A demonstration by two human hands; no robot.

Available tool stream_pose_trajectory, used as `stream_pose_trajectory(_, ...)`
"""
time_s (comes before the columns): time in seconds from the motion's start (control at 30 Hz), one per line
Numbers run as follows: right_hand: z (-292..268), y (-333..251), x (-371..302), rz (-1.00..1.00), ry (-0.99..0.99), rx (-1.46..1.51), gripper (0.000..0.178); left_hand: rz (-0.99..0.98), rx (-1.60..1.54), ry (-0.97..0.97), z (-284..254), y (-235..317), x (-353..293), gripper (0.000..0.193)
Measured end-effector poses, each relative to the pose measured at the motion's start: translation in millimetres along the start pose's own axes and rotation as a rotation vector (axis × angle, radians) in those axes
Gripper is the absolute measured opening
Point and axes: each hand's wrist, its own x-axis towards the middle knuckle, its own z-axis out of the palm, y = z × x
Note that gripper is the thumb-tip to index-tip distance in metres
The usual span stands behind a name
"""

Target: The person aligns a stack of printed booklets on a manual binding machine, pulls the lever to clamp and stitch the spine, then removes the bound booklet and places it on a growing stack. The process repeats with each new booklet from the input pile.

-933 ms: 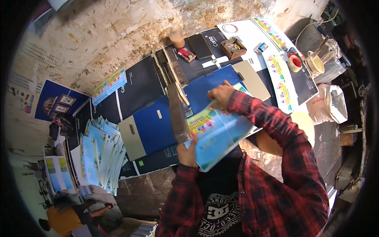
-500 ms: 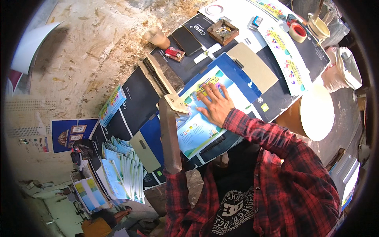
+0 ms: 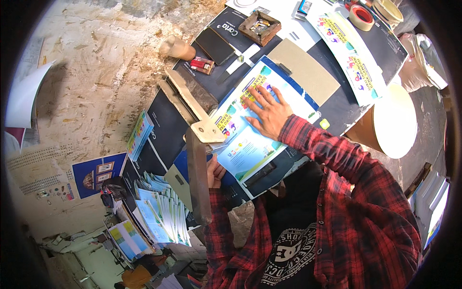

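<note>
A printed booklet, light blue with green edges, lies spread open on a blue board. My right hand rests flat on its far half, fingers spread. Beside the booklet's left edge, my left hand has its fingers curled inward. The brown metal arm partly covers that hand, so what it pinches is hard to make out. A beige metal device with a long brown arm, like a large stapler, reaches over the booklet's left edge.
At left stand a fanned stack of booklets and a smaller pile. Farther off lie a phone, a red lighter, a cup and a wooden ashtray. Printed strips and a tape roll sit far right.
The booklet has slid away from me, covering more of the blue board, with my right hand still flat on it. My left hand has come into sight beside the brown arm. The view has shifted.
</note>
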Motion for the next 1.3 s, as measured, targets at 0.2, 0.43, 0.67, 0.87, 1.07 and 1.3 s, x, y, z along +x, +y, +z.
stream_pose_trajectory(0.2,-9.3,22.7,-0.9,0.015,0.035,-0.03,0.053,-0.017,-0.077,-0.037,20.0,-2.5,5.8,0.021)
stream_pose_trajectory(0.43,6.6,-26.8,0.1,0.11,0.021,-0.031,0.072,-0.075,-0.089,0.115,13.1,-14.6,13.5,0.022)
stream_pose_trajectory(0.67,11.2,-60.1,0.8,0.09,-0.006,0.018,0.069,-0.114,-0.31,-0.15,-18.2,-26.2,30.6,0.014)
stream_pose_trajectory(0.87,19.1,-50.6,0.8,0.113,-0.038,-0.105,0.072,0.551,0.86,0.384,53.7,-26.5,-22.6,0.052)
stream_pose_trajectory(1.07,11.7,-63.7,2.1,0.07,-0.099,-0.155,0.069,0.907,1.418,0.451,15.4,-96.7,-1.2,0.066)
stream_pose_trajectory(1.3,-21.8,-34.1,14.2,0.056,-0.004,-0.154,0.078,0.913,1.297,0.423,38.4,-65.3,-31.0,0.059)
